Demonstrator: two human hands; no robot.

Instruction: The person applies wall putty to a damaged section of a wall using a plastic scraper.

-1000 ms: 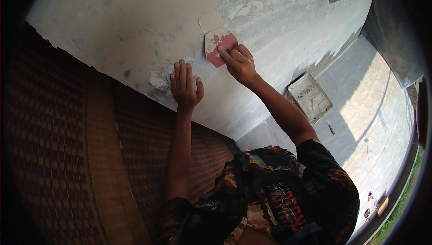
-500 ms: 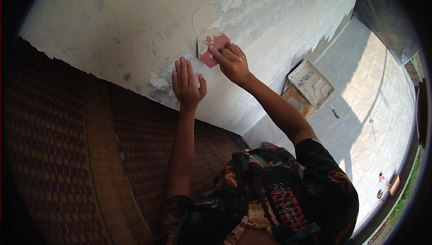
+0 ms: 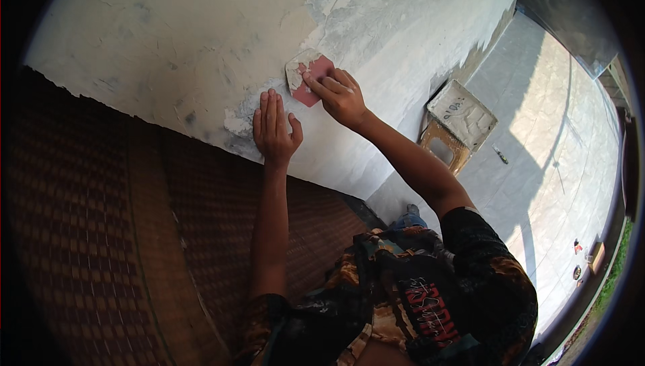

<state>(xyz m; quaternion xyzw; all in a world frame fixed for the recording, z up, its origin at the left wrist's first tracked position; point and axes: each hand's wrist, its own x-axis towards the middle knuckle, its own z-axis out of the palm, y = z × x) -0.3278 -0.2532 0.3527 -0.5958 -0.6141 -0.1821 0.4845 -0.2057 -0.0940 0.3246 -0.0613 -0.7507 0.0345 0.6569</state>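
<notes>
Looking down at the wall [image 3: 201, 43], we see the right hand [image 3: 342, 100] clenched on a red scraper [image 3: 316, 68], its index finger stretched along the blade and its other fingers curled. Pale paste coats the blade's upper left part. We find the left hand [image 3: 275, 131] spread against the wall, grasping nothing, its fingers straight and close together, its thumb apart. For movement, we have broad plaster above and to the left of both hands; below the left hand, the wall's ragged lower edge borders a woven mat [image 3: 80, 218]. To the right, near the wall's foot, we see a paste-smeared tray [image 3: 476, 101] beside the right forearm, over tiled floor [image 3: 537, 137]. The scraper lies just above and right of the left fingertips, apart from them, its near edge under the right hand's fingers.
</notes>
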